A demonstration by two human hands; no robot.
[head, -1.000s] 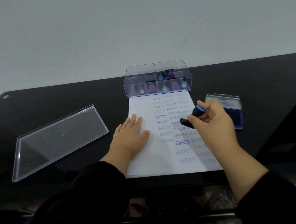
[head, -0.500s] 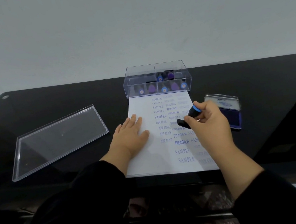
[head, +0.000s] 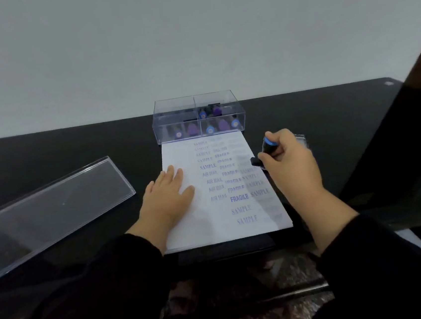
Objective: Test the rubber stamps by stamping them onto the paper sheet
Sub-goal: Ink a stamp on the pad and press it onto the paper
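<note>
**Sheet well filled, stamp in hand at the right edge**

The paper sheet point(head: 185, 229) lies on the black table point(head: 73, 153), its far edge just in front of the clear compartment box point(head: 198, 116). Much of it is already printed: columns of blue SAMPLE, AIR MAIL and FRAGILE marks run from the far end toward the near end, some crisp, others faint. The near-left part is bare, so there is room for more impressions.

The left hand point(head: 168, 197) lies flat on the sheet's left half, fingers straight and pressing it down. The right hand point(head: 291, 162) has its fingers curled round a black rubber stamp point(head: 267, 150) with a blue cap, held tilted at the sheet's right edge; whether its base touches the paper cannot be told.

Several stamps with blue and purple tops stand in the box. Which of them have been tried cannot be read from here. The box's clear lid point(head: 54, 212) rests well apart to the left.
</note>
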